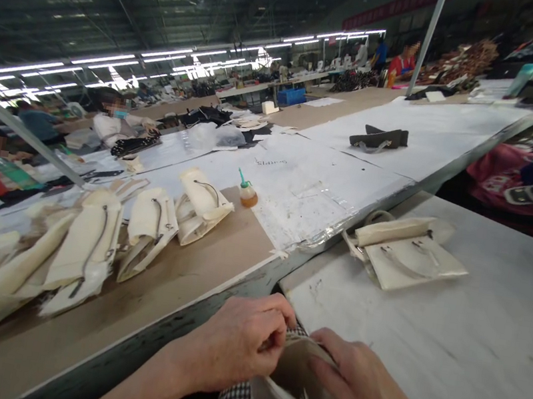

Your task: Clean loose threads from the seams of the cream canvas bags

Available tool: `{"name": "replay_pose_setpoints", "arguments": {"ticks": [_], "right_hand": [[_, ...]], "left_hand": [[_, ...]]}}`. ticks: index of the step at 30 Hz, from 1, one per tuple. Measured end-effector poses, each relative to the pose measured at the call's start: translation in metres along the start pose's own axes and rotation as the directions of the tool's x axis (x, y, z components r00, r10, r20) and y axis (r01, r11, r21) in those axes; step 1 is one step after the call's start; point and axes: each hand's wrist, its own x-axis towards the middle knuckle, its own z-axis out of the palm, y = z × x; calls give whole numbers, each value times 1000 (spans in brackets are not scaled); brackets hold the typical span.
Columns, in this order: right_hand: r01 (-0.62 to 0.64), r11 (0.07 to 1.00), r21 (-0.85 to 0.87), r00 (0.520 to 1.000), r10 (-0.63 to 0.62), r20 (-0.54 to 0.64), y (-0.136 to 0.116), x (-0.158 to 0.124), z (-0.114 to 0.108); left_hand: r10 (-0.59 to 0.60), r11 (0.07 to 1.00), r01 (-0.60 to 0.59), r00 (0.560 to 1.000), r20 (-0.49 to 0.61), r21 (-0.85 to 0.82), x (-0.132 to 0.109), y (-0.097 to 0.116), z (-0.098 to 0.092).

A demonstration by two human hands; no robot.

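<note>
A cream bag piece (302,374) with its mouth open rests at my lap, low in the middle of the view. My left hand (252,335) has its fingers curled in a pinch at the near rim of this piece; the fingertips are partly hidden. On the other side, my right hand (352,375) grips the rim, thumb inside and fingers outside. Plastic film hangs from the lower part of the piece. Beyond my right hand, a cream handbag (409,259) with handles lies on the white table (493,330).
Several cream bag pieces (87,245) with zippers line the brown board (203,277) at left. A small glue bottle (248,193) with a green nozzle stands behind them. Dark pieces (380,138) lie on the far table. A masked person (117,122) works at far left.
</note>
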Motion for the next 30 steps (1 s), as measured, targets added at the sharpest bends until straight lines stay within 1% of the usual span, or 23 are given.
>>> {"name": "replay_pose_setpoints", "arguments": {"ticks": [4,7,9,13,16,21,23,26,30], "right_hand": [[10,1000,-12,1000,-10,-11,2,-1,2],[13,999,-40,1000,-14,-27,2,-1,5],[8,999,-49,1000,-9,-29,3,0,6],[15,996,-84,999,-19,-38,4,-1,9],[40,996,-83,999,-42,-30,5,-1,10],[25,994,-104,999,-28,-29,4,1,9],[21,993,-118,999,-24,-26,4,1,9],[30,991,-129,999,-35,-35,8,1,11],[62,988,-140,997,-68,-40,12,1,14]], "left_hand": [[30,999,-29,999,23,-45,-1,-2,-1],[19,999,-18,1000,24,-46,-3,-2,-1],[-11,999,11,1000,11,-33,-4,-1,0],[-109,994,108,994,-21,-27,-6,4,3],[-144,990,144,987,-77,-5,-8,4,8],[-14,997,33,972,-236,75,-13,-3,24],[24,992,10,962,-273,123,-15,-5,30],[59,984,-5,953,-298,180,-16,-6,33],[13,984,37,960,-279,173,-15,-2,28]]}}
